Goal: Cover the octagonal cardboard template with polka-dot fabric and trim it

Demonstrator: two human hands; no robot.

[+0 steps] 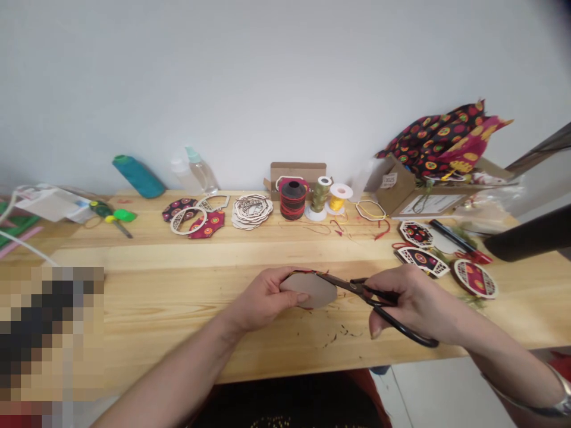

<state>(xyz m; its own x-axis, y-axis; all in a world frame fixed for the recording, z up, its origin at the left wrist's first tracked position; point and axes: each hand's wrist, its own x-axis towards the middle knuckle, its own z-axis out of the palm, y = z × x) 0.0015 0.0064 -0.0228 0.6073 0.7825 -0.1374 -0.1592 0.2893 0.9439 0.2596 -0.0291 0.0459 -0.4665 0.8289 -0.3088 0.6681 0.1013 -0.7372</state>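
Observation:
My left hand (267, 297) holds a grey oval piece (312, 289) by its left side, the thumb lying on its flat face. A thin edge of dark and red fabric shows along the oval's top rim. In my right hand (413, 300) is a pair of black-handled scissors (357, 287), fingers and thumb through the loops. The scissor blades touch the upper right rim of the oval. Small dark and red fabric scraps (341, 333) lie on the wooden table (200, 255) below the oval.
Thread spools (292, 202) stand at the back beside a stack of cut wooden pieces (252, 209). Fabric pieces and frames (190, 220) lie at the left. Decorated ornaments (475, 278) and a cardboard box (423, 199) with patterned fabric are on the right, near a black cylinder (530, 235).

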